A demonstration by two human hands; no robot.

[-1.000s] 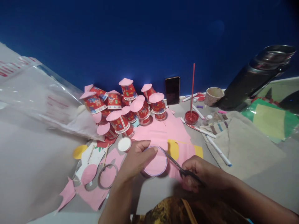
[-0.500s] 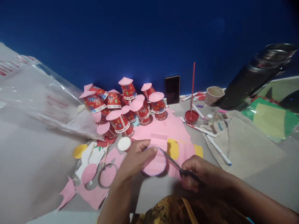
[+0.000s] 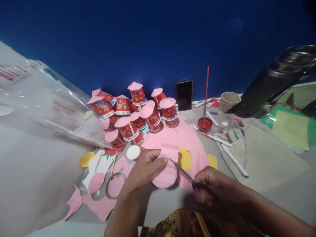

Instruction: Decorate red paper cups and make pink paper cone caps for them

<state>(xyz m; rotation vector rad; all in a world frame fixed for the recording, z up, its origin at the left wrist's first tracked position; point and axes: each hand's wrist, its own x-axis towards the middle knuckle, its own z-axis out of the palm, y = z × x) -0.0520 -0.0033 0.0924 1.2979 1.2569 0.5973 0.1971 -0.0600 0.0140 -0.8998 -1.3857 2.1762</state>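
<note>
Between the thumb and fingers of my left hand [image 3: 148, 164] is a piece of pink paper [image 3: 165, 177] with a circle outlined in purple. Its lower edge follows the curve, while a strip of pink still joins it at the top. My right hand [image 3: 206, 184] is wrapped round the dark handles of a pair of scissors [image 3: 184, 171]. The blade tips touch the upper right edge of the circle, close to my left thumb. Pink sheets and a yellow sheet [image 3: 184, 159] with a rounded cut-out lie behind the scissors.
Several red paper cups [image 3: 130, 130] with pink cone tops stand behind my left hand. A roll of tape [image 3: 108, 187] and pink scraps [image 3: 100, 205] lie left. A phone [image 3: 184, 95] leans on the blue wall. Paint pot [image 3: 204, 125], markers [image 3: 234, 160] and a black flask [image 3: 268, 82] are right.
The whole view has shifted slightly, so things appear a little further right. Both hands keep their hold, and the scissor tips stay at the circle's upper right edge.
</note>
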